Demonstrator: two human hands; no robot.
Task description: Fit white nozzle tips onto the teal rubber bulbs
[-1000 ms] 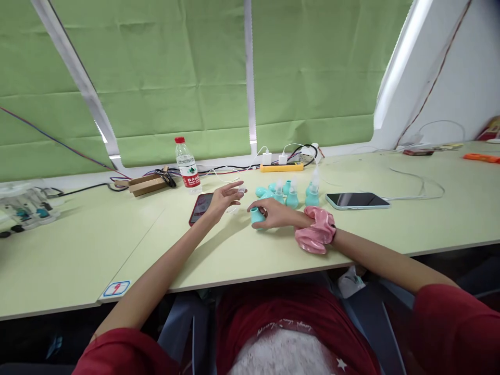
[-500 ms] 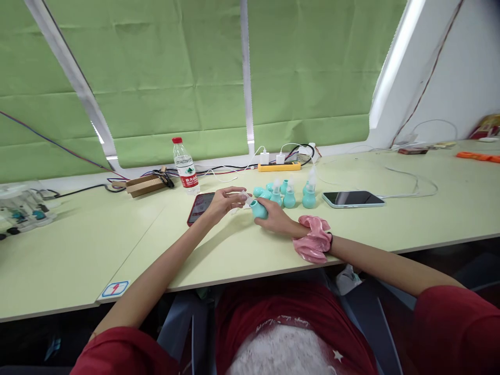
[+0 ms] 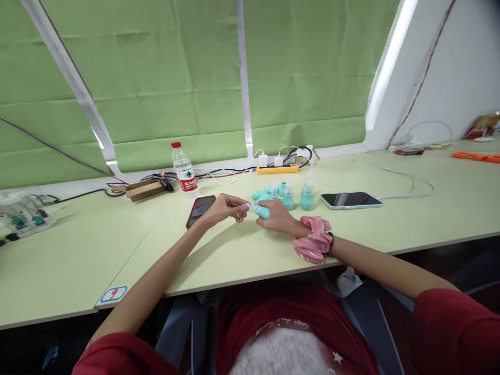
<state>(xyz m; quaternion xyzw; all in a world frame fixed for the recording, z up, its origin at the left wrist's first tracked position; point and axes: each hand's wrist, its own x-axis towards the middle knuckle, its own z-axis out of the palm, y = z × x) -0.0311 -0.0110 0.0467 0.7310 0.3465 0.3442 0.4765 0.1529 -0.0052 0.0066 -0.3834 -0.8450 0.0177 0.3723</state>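
My right hand (image 3: 276, 217) is closed around a turquoise squeeze bulb (image 3: 263, 212), held just above the table with its mouth to the left. Pinched in the fingers of my left hand (image 3: 228, 208) is a small clear nozzle (image 3: 252, 207), which meets the bulb's mouth; how far it sits inside cannot be made out. Behind my right hand stand several more turquoise bulbs, some with clear tips fitted, such as the bulb (image 3: 307, 200) at the right of the group. Others without tips lie at its left, like the loose bulb (image 3: 257, 194).
A red-cased phone (image 3: 200, 209) lies beside my left hand, and a light-blue phone (image 3: 350, 200) on a cable lies to the right. Behind are a water bottle (image 3: 185, 171), a cardboard box (image 3: 145, 189) and a yellow power strip (image 3: 277, 169). Clear containers (image 3: 24, 211) stand far left.
My left hand has moved right and brought the clear nozzle to the bulb's mouth. The bulb has turned in my right hand so that its mouth faces left.
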